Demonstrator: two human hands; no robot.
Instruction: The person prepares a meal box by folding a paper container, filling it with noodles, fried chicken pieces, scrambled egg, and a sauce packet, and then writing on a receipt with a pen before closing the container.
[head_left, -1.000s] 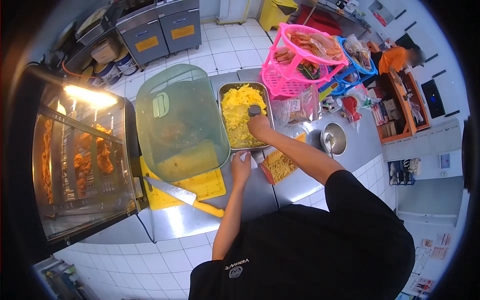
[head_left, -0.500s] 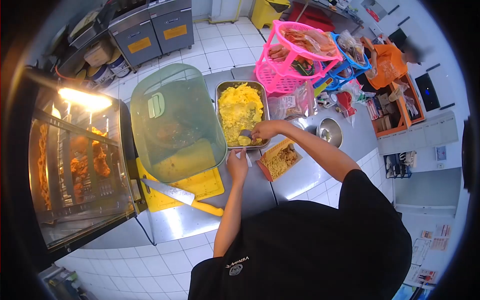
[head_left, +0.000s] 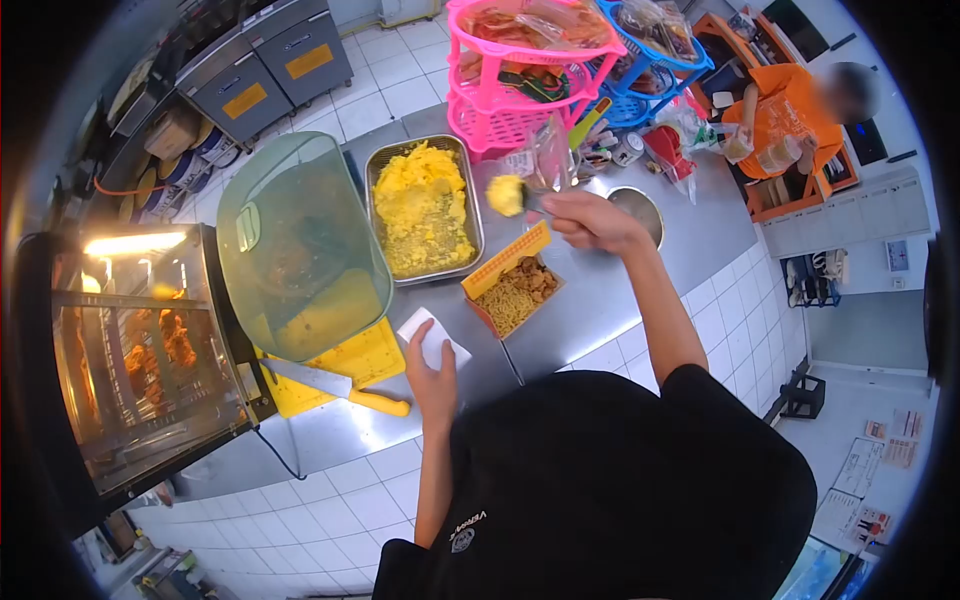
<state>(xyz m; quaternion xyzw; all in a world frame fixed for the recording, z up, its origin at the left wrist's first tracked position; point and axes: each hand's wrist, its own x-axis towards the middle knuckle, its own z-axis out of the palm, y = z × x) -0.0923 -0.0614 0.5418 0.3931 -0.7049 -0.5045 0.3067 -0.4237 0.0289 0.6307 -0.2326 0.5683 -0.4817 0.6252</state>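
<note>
My right hand (head_left: 595, 222) is closed round a dark spoon (head_left: 537, 200), raised over the counter and loaded with a clump of yellow scrambled egg (head_left: 506, 195). Below it stands an open takeaway box (head_left: 487, 318) of noodles (head_left: 510, 303) and brown meat pieces (head_left: 530, 277), its printed flap standing up. A metal tray (head_left: 478, 225) behind the box contains more scrambled egg (head_left: 420, 180). My left hand (head_left: 432, 375) grips a folded white sheet (head_left: 435, 342), perhaps paper, low over the counter in front of the tray.
A knife (head_left: 330, 382) with a yellow handle lies on a yellow cutting board (head_left: 370, 365), under a large green translucent bin (head_left: 300, 240). A lit glass food warmer (head_left: 150, 370) is at left. Pink (head_left: 520, 125) and blue racks, plus a metal bowl (head_left: 640, 210), stand behind; a person in orange is beyond.
My right hand has lifted the spoon of egg out of the tray and moved right. My left hand has drawn back from the tray's edge with the white sheet. The view has shifted.
</note>
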